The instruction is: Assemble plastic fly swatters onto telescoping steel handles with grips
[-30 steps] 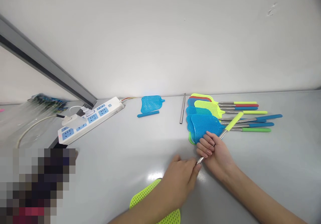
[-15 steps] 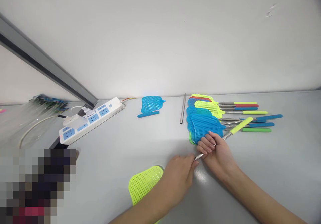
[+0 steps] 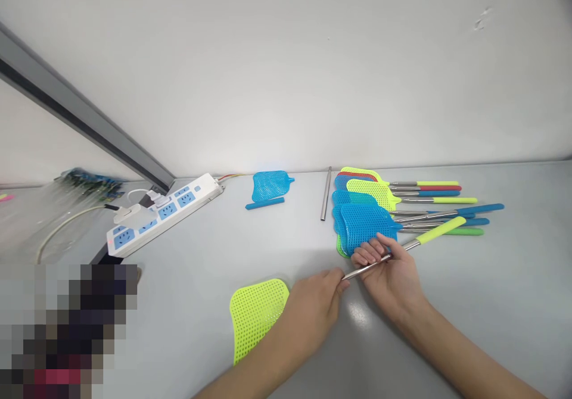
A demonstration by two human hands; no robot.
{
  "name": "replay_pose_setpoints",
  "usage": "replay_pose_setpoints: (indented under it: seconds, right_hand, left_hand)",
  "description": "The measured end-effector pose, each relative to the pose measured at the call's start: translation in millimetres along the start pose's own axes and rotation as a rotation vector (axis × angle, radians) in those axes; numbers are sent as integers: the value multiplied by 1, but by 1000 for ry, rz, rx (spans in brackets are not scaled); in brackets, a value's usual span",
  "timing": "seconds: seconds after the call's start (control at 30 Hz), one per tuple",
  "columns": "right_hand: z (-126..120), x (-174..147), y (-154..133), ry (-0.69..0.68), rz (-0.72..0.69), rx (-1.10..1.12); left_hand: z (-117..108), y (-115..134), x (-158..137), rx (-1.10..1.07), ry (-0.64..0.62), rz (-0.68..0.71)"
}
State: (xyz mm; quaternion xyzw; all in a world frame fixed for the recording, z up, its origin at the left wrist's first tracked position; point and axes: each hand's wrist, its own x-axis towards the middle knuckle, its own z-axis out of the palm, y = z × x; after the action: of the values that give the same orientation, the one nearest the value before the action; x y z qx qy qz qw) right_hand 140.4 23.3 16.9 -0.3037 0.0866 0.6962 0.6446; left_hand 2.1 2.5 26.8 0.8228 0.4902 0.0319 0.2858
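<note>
The left hand (image 3: pixel 315 301) is closed tight on the thin metal rod of a yellow swatter (image 3: pixel 257 312). The right hand (image 3: pixel 391 271) has its fingers curled around the same rod, palm up. The two hands are near each other but not touching.

The swatter's flat yellow part is on the near side of the counter (image 3: pixel 179 315), toward the front edge, partly behind the left arm. The left hand hides the spot where the rod meets it. The yellow grip (image 3: pixel 441 230) sticks out past the right hand and points to the right.

Just behind the right hand is a pile of swatters (image 3: pixel 367 223) with blue, yellow, red and green parts. Their grips point toward the counter's right edge. Left of the pile, by the back edge, lies a loose metal tube (image 3: pixel 326 193). Farther left are a blue swatter head (image 3: pixel 270 186) and a blue grip (image 3: pixel 264 203), side by side. A white power strip (image 3: pixel 210 190) sits slanted near the back left corner.
</note>
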Motion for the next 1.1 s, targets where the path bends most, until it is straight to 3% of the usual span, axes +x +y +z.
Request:
replay_pose_setpoints:
  seconds: [1.1]
  right_hand:
    - [-5, 1, -2, -22, 62, 54]
  left_hand:
    - [1, -1, 1, 36, -5, 13]
